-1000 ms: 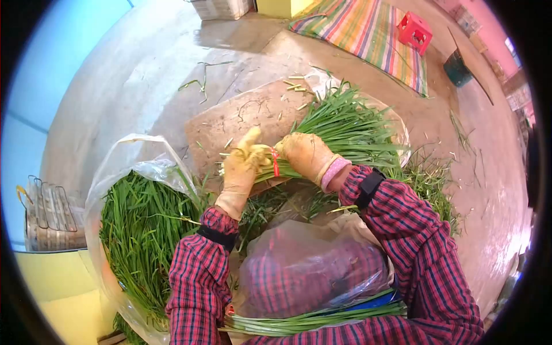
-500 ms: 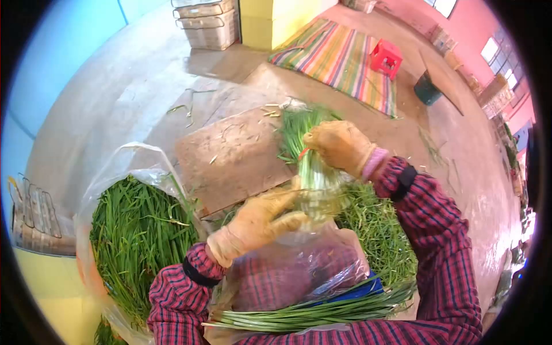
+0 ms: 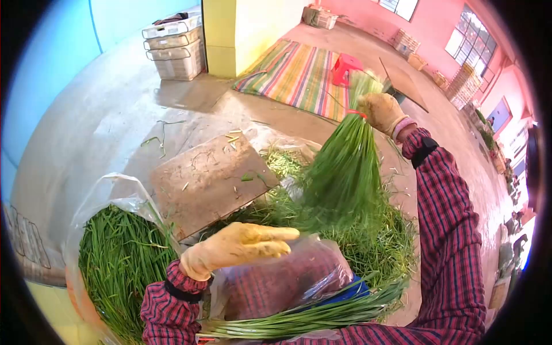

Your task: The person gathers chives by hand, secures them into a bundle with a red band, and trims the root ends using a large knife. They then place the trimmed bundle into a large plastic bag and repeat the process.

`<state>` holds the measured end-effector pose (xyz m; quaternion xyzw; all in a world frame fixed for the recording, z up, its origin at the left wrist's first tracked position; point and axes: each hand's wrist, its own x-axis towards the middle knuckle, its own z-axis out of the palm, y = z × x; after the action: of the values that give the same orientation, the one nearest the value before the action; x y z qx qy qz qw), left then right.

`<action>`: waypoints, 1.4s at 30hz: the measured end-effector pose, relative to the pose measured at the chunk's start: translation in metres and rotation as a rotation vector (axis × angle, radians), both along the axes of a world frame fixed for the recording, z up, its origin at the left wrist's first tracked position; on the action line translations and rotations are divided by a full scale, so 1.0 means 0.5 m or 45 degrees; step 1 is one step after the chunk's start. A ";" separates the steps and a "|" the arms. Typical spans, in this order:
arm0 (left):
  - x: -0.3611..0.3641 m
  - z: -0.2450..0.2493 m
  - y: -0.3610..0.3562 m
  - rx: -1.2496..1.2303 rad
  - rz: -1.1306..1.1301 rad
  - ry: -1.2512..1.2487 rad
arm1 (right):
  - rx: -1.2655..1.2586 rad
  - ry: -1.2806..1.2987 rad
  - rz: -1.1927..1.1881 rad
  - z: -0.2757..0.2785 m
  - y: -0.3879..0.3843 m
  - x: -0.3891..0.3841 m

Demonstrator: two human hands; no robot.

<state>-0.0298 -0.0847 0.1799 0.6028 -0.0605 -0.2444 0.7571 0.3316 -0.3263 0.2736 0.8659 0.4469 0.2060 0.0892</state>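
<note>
My right hand [image 3: 382, 113], in a yellowish glove, grips a bundle of green chives [image 3: 347, 167] near its red tie. Pale stem ends point up above the hand, and the green leaves hang down, blurred by motion. In a glove of the same kind, my left hand [image 3: 241, 247] is held over my plastic-covered lap with its fingers stretched out and nothing in it. Loose long chives [image 3: 299, 319] lie across my lap. At the left, a clear plastic bag [image 3: 123, 184] holds a big heap of green chives [image 3: 123, 259].
A wooden board [image 3: 213, 178] with scraps lies ahead of me. Trimmings [image 3: 391, 247] are piled at the right of my lap. Farther off are a striped mat [image 3: 299, 77], a red stool [image 3: 345, 68] and stacked crates [image 3: 175, 52].
My right hand has lifted the bundle up and to the right, and it now hangs leaves down. My left hand has come away from the bundle, lower down.
</note>
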 end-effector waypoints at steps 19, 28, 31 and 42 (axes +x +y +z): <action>0.082 0.035 0.005 1.311 0.538 -1.192 | -0.098 0.925 1.151 -0.005 0.116 -0.304; 0.136 -0.048 -0.015 0.884 0.268 -0.533 | -0.034 0.566 1.176 -0.080 0.117 -0.308; 0.153 -0.049 -0.004 1.103 0.438 -0.510 | 0.205 0.151 1.024 -0.110 0.117 -0.319; 0.177 -0.089 0.028 1.550 0.827 -0.533 | 0.959 2.586 0.042 -0.297 0.152 -0.405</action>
<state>0.0586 -0.0709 0.1353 0.9396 0.1250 0.1234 0.2938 0.1291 -0.2501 0.1252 0.5976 0.2316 -0.4823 -0.5972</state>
